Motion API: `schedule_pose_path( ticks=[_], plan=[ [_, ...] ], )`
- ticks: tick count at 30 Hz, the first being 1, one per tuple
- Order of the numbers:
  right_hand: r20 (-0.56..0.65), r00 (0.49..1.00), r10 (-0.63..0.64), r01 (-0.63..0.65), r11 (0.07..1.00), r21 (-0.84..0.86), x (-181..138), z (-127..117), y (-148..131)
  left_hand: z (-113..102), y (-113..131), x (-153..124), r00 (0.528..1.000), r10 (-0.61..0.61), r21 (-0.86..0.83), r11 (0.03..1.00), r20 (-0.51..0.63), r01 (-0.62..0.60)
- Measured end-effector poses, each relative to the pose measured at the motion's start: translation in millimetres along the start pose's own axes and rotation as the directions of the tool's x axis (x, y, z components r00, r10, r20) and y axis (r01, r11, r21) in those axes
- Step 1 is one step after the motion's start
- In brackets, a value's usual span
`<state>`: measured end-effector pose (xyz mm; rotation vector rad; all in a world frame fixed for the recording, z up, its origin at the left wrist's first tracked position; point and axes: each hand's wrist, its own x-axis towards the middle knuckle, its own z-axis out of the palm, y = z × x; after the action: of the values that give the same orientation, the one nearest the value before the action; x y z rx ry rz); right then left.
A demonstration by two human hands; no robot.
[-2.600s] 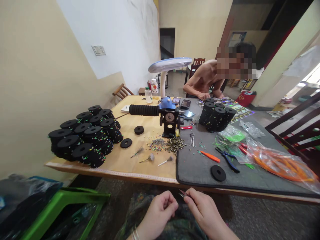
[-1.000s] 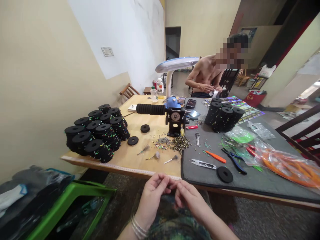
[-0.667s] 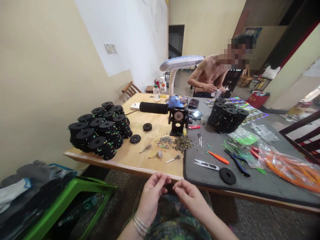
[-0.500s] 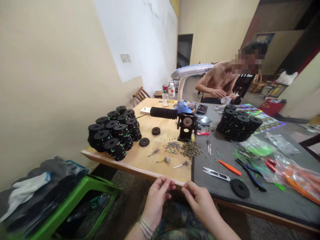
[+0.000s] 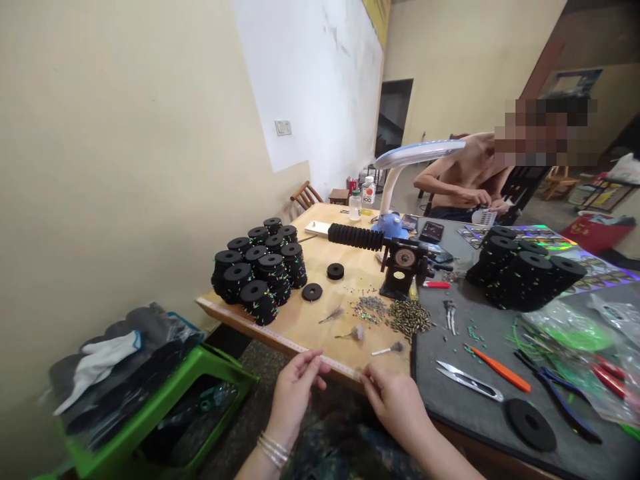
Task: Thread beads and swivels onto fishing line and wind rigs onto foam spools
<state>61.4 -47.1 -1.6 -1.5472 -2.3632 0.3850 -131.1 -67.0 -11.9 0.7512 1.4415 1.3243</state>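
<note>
Tape-measure strip (image 5: 300, 351): stuck along the front edge of the wooden table (image 5: 305, 327), long axis slanting from lower right to upper left, its near end by the right hand.

Left hand (image 5: 295, 400): raised at the table edge, fingers curled, fingertips (image 5: 316, 361) just at the strip.

Right hand (image 5: 395, 403): beside the strip's near end, fingers bent inward, a little apart from the left hand.

Grip: fingers loosely closed on both hands; anything fine between them too thin to tell, so held or empty cannot be told.

Nearby on the table: small tufted brush (image 5: 395, 347), loose brass-coloured beads (image 5: 409, 319), stacked black foam spools (image 5: 260, 280).

Grey mat (image 5: 450, 413): bearing thread snips (image 5: 470, 381) and a black foam ring (image 5: 530, 425).
</note>
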Motion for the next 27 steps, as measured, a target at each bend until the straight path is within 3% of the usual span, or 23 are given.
schedule_pose_path(
  ticks=[5,10,12,14,16,17,20,27],
  plan=[
    [0.013,1.000,-0.019,0.019,1.000,-0.015,4,1,1,-17,-12,-5,0.940,0.313,0.130,0.946,-0.136,-0.297],
    [-0.026,1.000,0.000,0.002,0.998,0.057,6,4,2,-18,-25,-23,0.843,0.522,0.321,0.826,-0.125,-0.464],
    [-0.046,0.999,0.008,-0.002,0.992,0.126,6,5,2,-18,-26,-30,0.750,0.661,0.424,0.676,0.012,-0.602],
    [-0.068,0.998,0.008,0.005,0.982,0.191,6,5,1,-16,-24,-36,0.598,0.770,0.459,0.457,0.225,-0.762],
    [-0.090,0.996,0.004,0.016,0.975,0.223,6,5,0,-12,-21,-39,0.462,0.791,0.434,0.280,0.401,-0.856],
    [-0.097,0.995,0.001,0.021,0.976,0.217,6,5,-1,-9,-21,-40,0.423,0.781,0.424,0.225,0.460,-0.877],
    [-0.083,0.996,-0.025,0.036,0.990,0.134,6,5,-1,0,-23,-38,0.405,0.724,0.458,0.138,0.558,-0.878],
    [-0.030,0.997,-0.077,0.077,0.997,-0.018,7,8,2,0,-34,-23,0.488,0.599,0.596,0.022,0.634,-0.802]
  ],
)
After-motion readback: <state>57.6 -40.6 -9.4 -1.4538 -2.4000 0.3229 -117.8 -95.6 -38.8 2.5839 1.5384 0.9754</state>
